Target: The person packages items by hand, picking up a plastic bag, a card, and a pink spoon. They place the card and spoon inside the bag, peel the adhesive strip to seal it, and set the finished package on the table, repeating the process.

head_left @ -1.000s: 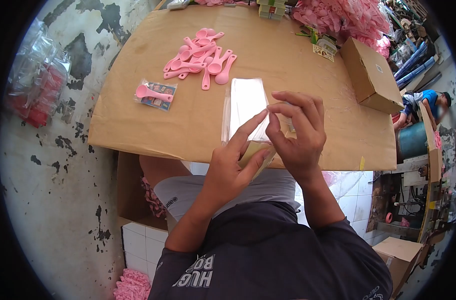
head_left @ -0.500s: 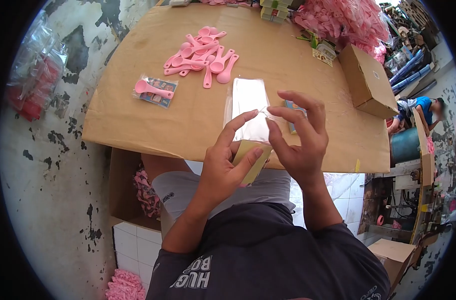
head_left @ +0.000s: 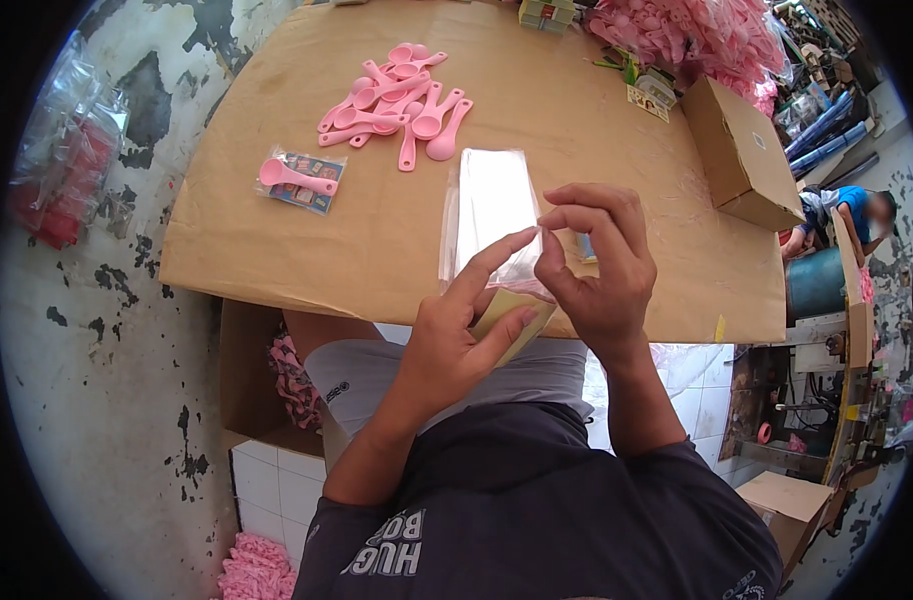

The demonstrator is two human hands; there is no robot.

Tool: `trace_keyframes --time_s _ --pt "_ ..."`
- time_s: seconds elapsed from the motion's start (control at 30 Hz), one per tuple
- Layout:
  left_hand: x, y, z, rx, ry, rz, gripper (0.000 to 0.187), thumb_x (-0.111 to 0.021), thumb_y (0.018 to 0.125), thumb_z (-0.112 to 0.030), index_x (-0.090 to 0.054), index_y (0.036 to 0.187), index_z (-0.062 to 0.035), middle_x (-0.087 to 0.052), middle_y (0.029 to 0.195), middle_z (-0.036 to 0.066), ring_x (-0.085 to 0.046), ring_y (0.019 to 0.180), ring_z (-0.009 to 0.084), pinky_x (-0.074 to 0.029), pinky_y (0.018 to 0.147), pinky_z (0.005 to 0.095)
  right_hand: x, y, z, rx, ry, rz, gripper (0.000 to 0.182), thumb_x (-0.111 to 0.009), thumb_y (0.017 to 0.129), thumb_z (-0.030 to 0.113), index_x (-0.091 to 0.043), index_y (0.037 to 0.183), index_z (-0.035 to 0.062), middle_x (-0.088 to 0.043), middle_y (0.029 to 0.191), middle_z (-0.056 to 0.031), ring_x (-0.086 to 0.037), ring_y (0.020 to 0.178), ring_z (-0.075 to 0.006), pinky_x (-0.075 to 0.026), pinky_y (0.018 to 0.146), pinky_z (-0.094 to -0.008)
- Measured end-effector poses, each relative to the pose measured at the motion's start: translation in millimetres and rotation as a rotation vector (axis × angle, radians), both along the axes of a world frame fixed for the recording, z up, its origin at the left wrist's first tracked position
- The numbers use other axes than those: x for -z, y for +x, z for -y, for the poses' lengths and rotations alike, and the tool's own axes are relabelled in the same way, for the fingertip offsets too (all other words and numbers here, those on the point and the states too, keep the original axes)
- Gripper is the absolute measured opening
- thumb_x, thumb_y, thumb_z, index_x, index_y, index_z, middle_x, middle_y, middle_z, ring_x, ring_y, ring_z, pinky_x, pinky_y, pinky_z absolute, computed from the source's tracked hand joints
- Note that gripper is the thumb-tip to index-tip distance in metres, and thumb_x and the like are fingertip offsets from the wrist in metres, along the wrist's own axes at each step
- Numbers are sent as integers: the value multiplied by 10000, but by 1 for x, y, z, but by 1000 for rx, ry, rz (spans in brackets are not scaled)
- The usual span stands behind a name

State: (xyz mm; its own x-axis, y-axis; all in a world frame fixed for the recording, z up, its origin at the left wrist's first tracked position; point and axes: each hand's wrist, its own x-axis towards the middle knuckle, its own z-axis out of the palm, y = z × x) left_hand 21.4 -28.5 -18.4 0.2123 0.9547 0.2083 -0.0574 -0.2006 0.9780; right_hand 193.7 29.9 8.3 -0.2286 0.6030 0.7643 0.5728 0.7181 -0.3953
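Note:
My left hand [head_left: 447, 335] is closed around a pale yellow block, perhaps a stack of cards [head_left: 522, 325], thumb on the near face. Its index finger reaches up to the fingertips of my right hand [head_left: 607, 275]. Thumb and forefinger of the right hand pinch close together there, over what looks like a thin clear plastic edge. Just beyond lies a stack of clear plastic bags [head_left: 492, 195], shining in the light. A blue printed card [head_left: 587, 247] is mostly hidden behind my right hand. To the left, a pink measuring spoon [head_left: 299, 178] rests on a bagged printed card [head_left: 315, 203].
A pile of pink spoons [head_left: 392, 105] lies on the brown-covered table [head_left: 267, 250]. At the right stand a cardboard box [head_left: 742, 150] and a heap of bagged pink items [head_left: 687, 40]. Another person [head_left: 852, 215] is at the far right.
My right fingertips have closed to a tighter pinch, meeting the left index finger, which moved right. The yellow block has tilted and shifted slightly right. The view has shifted a little.

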Motion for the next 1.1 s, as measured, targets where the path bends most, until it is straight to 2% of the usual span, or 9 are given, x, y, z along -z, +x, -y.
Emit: trace_keyframes --time_s 0.17,0.23,0.3,0.37,0.5,0.73,0.83,1.1 --pt "-2 -5 0 83 -154 32 611 -667 974 -34 -416 1530 -54 -742 937 101 -631 699 49 -472 572 191 -3 17 -8 61 -60 -142 202 -706 785 -41 -664 973 18 -672 1061 -125 -643 999 -282 -513 881 -358" --pt "-2 -4 0 23 -226 72 608 -683 976 -110 -444 1535 -128 -727 799 57 -539 590 14 -412 504 216 1 24 -13 -34 -137 -426 186 -698 816 -38 -653 990 8 -665 1072 -141 -647 1001 -263 -510 886 -343" --pt "1 -2 -1 13 -220 112 611 -682 979 -114 -438 1539 -134 -724 797 53 -545 598 14 -407 488 216 -3 25 -7 -33 -153 -401 167 -693 829 -35 -684 988 18 -655 1102 -140 -647 1000 -254 -505 890 -345" --pt "1 0 -2 4 -214 150 615 -681 981 -117 -432 1543 -141 -721 795 49 -551 606 14 -401 472 215 -9 21 2 -33 -137 -104 169 -710 820 -20 -723 978 39 -650 1144 -135 -640 1016 -258 -501 896 -356" --pt "0 5 -2 -6 -198 187 614 -673 987 -114 -424 1548 -141 -721 814 51 -567 614 26 -413 488 214 -7 12 4 -9 -96 0 186 -776 794 44 -753 976 76 -650 1212 -101 -598 1085 -277 -500 894 -385" --pt "2 0 -1 -3 -188 124 588 -672 977 -79 -469 1525 -139 -684 755 11 -537 601 14 -380 504 214 -4 3 3 -30 -110 -15 195 -796 800 58 -754 989 80 -647 1229 -98 -594 1092 -286 -500 908 -390" --pt "5 1 -1 -9 -153 160 573 -666 976 -69 -486 1515 -136 -661 725 -6 -513 594 9 -363 514 212 -4 3 4 -66 -206 -112 185 -789 816 42 -752 994 74 -644 1237 -100 -597 1105 -281 -500 923 -383" --pt "2 3 -1 16 -187 174 560 -656 971 -47 -493 1503 -113 -689 779 4 -534 652 6 -390 568 204 -3 8 3 -129 -291 -189 130 -777 847 44 -729 968 51 -634 1255 -118 -604 1105 -272 -497 937 -382"
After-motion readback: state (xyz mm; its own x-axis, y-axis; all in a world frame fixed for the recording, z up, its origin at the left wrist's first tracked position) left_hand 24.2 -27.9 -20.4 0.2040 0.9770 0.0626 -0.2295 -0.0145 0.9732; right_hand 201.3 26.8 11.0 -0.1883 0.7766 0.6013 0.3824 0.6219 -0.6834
